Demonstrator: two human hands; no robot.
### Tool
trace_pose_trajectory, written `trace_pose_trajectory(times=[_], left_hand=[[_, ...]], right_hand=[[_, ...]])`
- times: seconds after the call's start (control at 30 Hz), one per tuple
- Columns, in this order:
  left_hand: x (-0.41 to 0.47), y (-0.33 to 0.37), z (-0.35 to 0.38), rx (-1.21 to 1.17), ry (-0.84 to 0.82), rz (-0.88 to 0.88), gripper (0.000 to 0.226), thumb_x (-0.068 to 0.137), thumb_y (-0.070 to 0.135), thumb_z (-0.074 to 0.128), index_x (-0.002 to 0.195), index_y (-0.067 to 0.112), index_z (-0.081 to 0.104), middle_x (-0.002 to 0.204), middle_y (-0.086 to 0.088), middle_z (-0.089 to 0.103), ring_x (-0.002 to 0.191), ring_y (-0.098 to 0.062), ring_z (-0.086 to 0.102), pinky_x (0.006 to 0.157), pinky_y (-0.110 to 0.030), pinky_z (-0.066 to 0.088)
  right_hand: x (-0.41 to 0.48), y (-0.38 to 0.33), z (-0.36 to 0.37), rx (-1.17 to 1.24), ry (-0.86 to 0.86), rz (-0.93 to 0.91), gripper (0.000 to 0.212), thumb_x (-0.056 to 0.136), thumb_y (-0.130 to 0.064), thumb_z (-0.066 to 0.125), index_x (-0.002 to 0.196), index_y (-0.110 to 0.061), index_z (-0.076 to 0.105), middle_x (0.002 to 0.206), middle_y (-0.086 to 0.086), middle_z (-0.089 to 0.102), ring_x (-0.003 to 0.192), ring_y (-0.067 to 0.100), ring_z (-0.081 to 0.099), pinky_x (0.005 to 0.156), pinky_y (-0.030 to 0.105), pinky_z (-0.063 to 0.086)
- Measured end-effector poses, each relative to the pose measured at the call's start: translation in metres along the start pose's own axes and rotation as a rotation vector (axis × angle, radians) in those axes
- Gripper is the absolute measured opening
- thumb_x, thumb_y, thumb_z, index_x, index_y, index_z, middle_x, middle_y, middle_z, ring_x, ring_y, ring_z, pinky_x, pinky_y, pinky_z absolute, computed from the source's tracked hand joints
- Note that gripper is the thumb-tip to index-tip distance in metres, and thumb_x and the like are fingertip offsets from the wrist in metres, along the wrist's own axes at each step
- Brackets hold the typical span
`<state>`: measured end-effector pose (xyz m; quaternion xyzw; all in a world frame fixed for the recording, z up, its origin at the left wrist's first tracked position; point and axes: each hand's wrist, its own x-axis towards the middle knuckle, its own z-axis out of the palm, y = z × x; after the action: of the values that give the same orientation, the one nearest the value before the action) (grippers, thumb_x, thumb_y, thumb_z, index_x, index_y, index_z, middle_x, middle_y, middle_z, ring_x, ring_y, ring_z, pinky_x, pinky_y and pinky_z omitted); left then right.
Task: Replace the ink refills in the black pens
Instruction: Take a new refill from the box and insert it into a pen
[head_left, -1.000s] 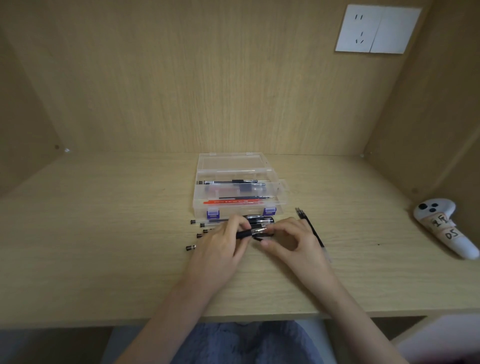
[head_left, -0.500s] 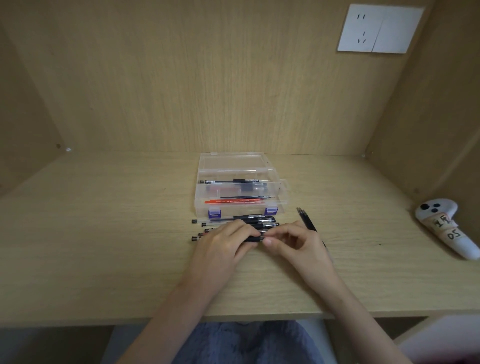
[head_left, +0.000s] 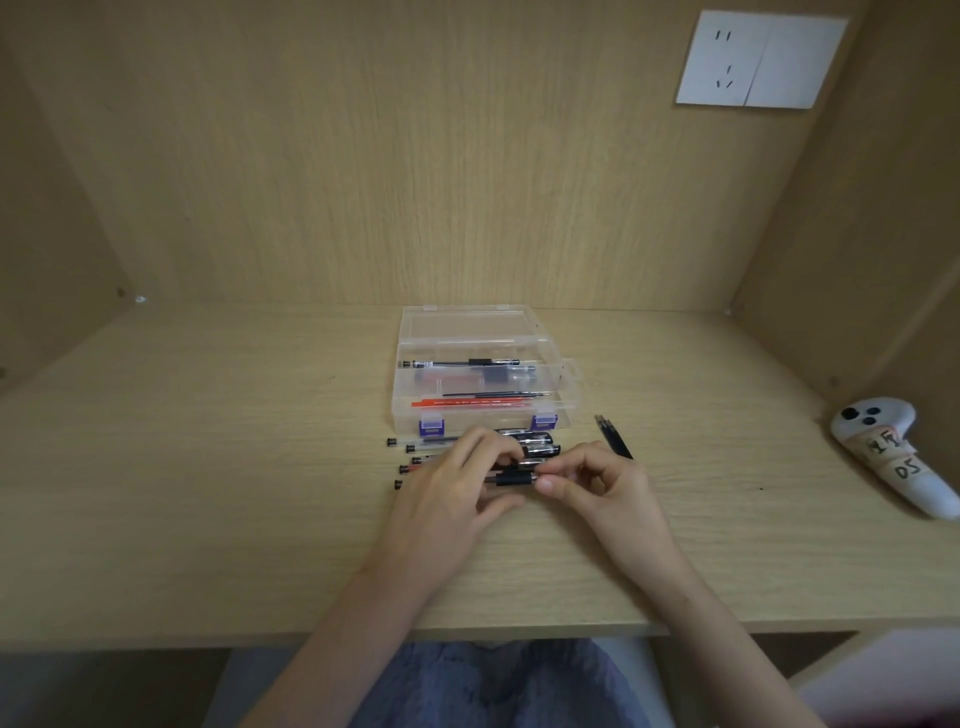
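Pale wood-grain desk (head_left: 208, 493) and walls; white socket plate (head_left: 761, 60) with dark slots; clear plastic case (head_left: 480, 332) with purple latches (head_left: 432, 427), holding red refills (head_left: 478, 402) and a black pen (head_left: 460, 363); black grip on the held pen (head_left: 514, 478); white controller (head_left: 893, 452) with black buttons and tan handwritten labels; blue mottled fabric (head_left: 498, 686) below

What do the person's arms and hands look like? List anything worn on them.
Both forearms are bare, with no sleeves in view. The left hand and right hand wear no gloves, and no rings, watch or bracelet show on the fingers or wrists. Nails look short and unpainted, though the view is too soft to be certain.
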<state>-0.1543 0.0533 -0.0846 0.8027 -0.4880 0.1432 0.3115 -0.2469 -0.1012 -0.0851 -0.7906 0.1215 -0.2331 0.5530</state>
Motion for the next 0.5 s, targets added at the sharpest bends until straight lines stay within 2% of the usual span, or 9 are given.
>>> trace_pose_trajectory(times=[0.07, 0.13, 0.23, 0.3, 0.4, 0.5], left_hand=[[-0.0003, 0.0005, 0.0, 0.02, 0.014, -0.003, 0.029, 0.076, 0.031, 0.07, 0.096, 0.027, 0.05, 0.097, 0.014, 0.052, 0.068, 0.004, 0.051, 0.059, -0.008, 0.039], [-0.0005, 0.0001, 0.0003, 0.032, 0.041, 0.018, 0.02, 0.08, 0.033, 0.065, 0.094, 0.026, 0.052, 0.094, 0.013, 0.055, 0.07, 0.0, 0.056, 0.057, -0.014, 0.044], [0.0003, 0.0002, -0.0005, 0.005, 0.064, -0.006, 0.023, 0.085, 0.042, 0.054, 0.103, 0.029, 0.052, 0.09, 0.013, 0.064, 0.074, -0.002, 0.061, 0.059, -0.02, 0.049], [0.0009, 0.0007, -0.0002, -0.015, 0.042, -0.036, 0.03, 0.083, 0.047, 0.051, 0.107, 0.03, 0.048, 0.091, 0.014, 0.064, 0.072, 0.001, 0.06, 0.059, -0.013, 0.046], [0.0001, -0.0006, 0.0008, 0.009, 0.017, -0.031, 0.034, 0.076, 0.044, 0.063, 0.103, 0.027, 0.05, 0.095, 0.016, 0.056, 0.072, 0.007, 0.049, 0.061, -0.004, 0.032], [-0.0005, -0.0025, 0.0015, 0.052, 0.046, 0.014, 0.024, 0.079, 0.034, 0.066, 0.095, 0.026, 0.05, 0.092, 0.013, 0.056, 0.07, 0.003, 0.054, 0.057, -0.01, 0.036]], right_hand=[[-0.0001, -0.0007, -0.0002, 0.0, 0.0, 0.0, 0.02, 0.07, -0.016, 0.079, 0.072, -0.035, 0.072, 0.08, 0.0, 0.061, 0.071, 0.003, 0.054, 0.072, 0.012, 0.041], [-0.0004, -0.0008, -0.0003, 0.011, 0.007, 0.002, 0.018, 0.069, -0.018, 0.079, 0.072, -0.034, 0.072, 0.079, 0.002, 0.062, 0.071, 0.003, 0.054, 0.072, 0.012, 0.041], [-0.0008, -0.0009, -0.0008, 0.032, 0.02, 0.01, 0.014, 0.068, -0.022, 0.078, 0.077, -0.031, 0.073, 0.082, 0.011, 0.064, 0.071, 0.005, 0.053, 0.071, 0.014, 0.041], [-0.0009, -0.0006, -0.001, 0.024, 0.019, 0.011, 0.014, 0.069, -0.023, 0.078, 0.078, -0.032, 0.072, 0.082, 0.013, 0.063, 0.071, 0.005, 0.053, 0.071, 0.013, 0.041], [-0.0004, 0.0003, -0.0008, -0.004, 0.014, 0.003, 0.014, 0.069, -0.023, 0.078, 0.077, -0.033, 0.072, 0.081, 0.011, 0.063, 0.072, 0.006, 0.053, 0.071, 0.013, 0.041], [0.0004, 0.0007, -0.001, -0.004, 0.017, -0.004, 0.014, 0.07, -0.019, 0.079, 0.076, -0.029, 0.073, 0.079, 0.009, 0.062, 0.07, 0.005, 0.053, 0.07, 0.012, 0.041]])
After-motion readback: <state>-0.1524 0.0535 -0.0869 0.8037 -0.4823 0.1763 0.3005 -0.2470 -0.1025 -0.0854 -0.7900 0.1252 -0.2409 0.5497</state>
